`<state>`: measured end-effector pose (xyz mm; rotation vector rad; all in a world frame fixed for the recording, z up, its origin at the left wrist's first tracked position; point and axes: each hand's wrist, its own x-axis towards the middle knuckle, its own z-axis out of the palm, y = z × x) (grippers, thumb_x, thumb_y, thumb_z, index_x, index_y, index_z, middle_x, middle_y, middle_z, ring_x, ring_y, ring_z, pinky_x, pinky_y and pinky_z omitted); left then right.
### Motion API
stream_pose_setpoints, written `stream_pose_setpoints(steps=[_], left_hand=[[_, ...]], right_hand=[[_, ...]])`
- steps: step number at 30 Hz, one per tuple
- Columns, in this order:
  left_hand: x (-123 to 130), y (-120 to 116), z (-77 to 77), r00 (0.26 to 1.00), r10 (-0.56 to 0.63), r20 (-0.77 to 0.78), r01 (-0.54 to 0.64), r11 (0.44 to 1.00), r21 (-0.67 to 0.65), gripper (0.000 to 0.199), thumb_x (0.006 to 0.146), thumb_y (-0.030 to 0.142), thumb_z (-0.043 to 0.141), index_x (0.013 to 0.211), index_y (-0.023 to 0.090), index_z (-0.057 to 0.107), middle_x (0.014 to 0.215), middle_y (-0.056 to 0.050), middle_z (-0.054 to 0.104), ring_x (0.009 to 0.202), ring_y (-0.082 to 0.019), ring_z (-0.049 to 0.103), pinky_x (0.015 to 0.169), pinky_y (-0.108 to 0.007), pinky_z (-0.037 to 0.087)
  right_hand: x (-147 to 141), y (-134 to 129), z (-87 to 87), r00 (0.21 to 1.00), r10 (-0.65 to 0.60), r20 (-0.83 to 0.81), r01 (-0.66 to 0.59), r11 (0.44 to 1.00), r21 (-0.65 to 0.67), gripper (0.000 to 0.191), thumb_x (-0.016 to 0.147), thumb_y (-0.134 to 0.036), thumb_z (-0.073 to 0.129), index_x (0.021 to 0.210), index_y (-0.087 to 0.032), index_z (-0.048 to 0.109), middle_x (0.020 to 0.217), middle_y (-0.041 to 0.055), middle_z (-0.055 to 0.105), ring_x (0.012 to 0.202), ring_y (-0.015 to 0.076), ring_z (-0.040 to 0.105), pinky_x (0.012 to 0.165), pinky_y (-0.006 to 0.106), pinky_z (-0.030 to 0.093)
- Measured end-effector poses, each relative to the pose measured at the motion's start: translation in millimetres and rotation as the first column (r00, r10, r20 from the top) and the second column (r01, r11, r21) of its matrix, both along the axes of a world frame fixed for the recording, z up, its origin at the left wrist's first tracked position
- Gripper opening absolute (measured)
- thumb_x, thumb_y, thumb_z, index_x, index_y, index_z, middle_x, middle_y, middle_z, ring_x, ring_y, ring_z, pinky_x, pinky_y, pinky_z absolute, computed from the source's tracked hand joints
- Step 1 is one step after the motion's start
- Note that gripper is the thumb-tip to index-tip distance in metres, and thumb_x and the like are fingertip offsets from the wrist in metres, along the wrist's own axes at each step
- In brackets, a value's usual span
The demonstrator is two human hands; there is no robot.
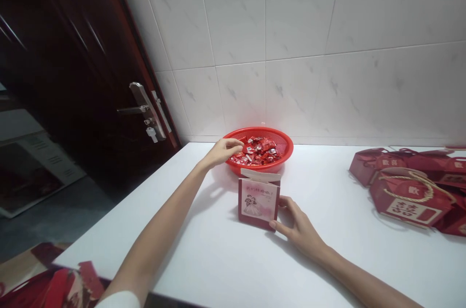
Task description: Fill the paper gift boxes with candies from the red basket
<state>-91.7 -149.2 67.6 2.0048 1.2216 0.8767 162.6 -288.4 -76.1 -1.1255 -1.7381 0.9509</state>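
Observation:
A small dark red box (257, 201) with a pink picture panel stands upright on the white table, its top flaps raised. My right hand (300, 230) grips the box by its right side, thumb at the lower front corner. Behind the box, a round red basket (287, 152) holds many small red wrapped sweets (259, 151). Over the basket's left rim is my left hand (223, 150), its fingers curved above the sweets with thumb and fingertips apart. I see nothing between them.
Several dark red gift boxes (409, 201) with rope handles lie at the table's right. A tiled wall (302, 89) runs behind the white table (204, 259). At the left stands a dark door (83, 84) with a metal handle. Red items (61, 286) sit below the table's left edge.

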Motion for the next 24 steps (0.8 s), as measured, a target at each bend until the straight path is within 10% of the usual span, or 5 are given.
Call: stream_pose_setpoints(steps=[4, 8, 12, 24], left_hand=[[9.2, 37.7, 1.5, 0.919, -0.025, -0.393, 0.016, 1.0, -0.027, 0.041, 0.075, 0.036, 0.068, 0.109, 0.014, 0.074, 0.103, -0.009, 0.077, 0.095, -0.024, 0.069, 0.085, -0.03, 0.052], [36.2, 53.1, -7.9, 0.665, -0.27, -0.697, 0.19, 0.963, -0.192, 0.058, 0.071, 0.035, 0.071, 0.128, 0.027, 0.067, 0.135, -0.005, 0.066, 0.119, -0.027, 0.062, 0.096, -0.029, 0.048], [62.4, 63.4, -23.6, 0.501, -0.19, -0.844, 0.12, 0.981, -0.15, 0.07, 0.066, 0.037, 0.074, 0.135, 0.033, 0.061, 0.147, -0.01, 0.054, 0.126, -0.035, 0.056, 0.096, -0.042, 0.05], [48.7, 104.2, -21.3, 0.706, 0.112, -0.7, -0.007, 0.989, 0.151, 0.021, 0.076, 0.021, 0.059, 0.088, 0.017, 0.075, 0.084, -0.006, 0.075, 0.078, -0.02, 0.066, 0.068, -0.025, 0.048]], right_hand=[[0.3, 0.0, -0.9, 1.0, 0.0, -0.009, 0.0, 1.0, 0.001, 0.06, 0.081, -0.049, 0.071, 0.132, -0.024, 0.051, 0.136, 0.012, 0.059, 0.123, 0.0312, 0.056, 0.103, 0.048, 0.046], [0.1, 0.6, -3.8, 1.0, 0.009, -0.008, -0.009, 1.0, 0.003, 0.066, 0.08, -0.052, 0.071, 0.135, -0.023, 0.048, 0.137, 0.0134, 0.057, 0.125, 0.0324, 0.053, 0.104, 0.049, 0.044], [-0.6, 0.7, -6.8, 1.0, 0.01, 0.003, -0.01, 1.0, -0.009, 0.069, 0.081, -0.05, 0.07, 0.138, -0.023, 0.044, 0.139, 0.0138, 0.055, 0.128, 0.032, 0.05, 0.107, 0.049, 0.042], [0.3, 2.2, -9.6, 1.0, 0.024, 0.004, -0.024, 0.999, 0.033, 0.065, 0.081, -0.048, 0.067, 0.137, -0.021, 0.047, 0.133, 0.0139, 0.058, 0.122, 0.0332, 0.053, 0.103, 0.049, 0.044]])
